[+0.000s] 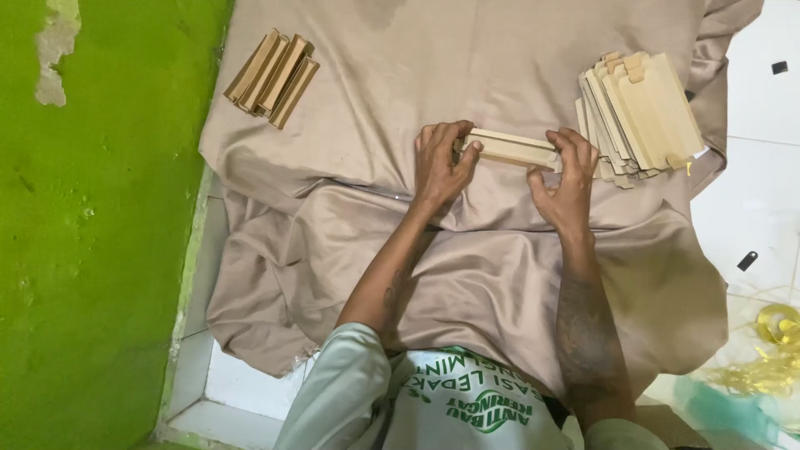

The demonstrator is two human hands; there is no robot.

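- Fingers (467,152) of the left hand (442,162) and the right hand (567,179) were closed on the ends of a long folded cardboard piece (510,148), held over the beige cloth (467,75) at centre.
- Judged risk: an uneven squeeze could buckle it or spring a fold.
- Flat cardboard stack (642,112) lay just right, crowding the right hand; finished pieces (272,77) lay far left, well apart.

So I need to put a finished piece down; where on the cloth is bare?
Bare cloth lies between the folded boxes and the flat stack. Crowded by the right hand; the left hand grips the same piece.
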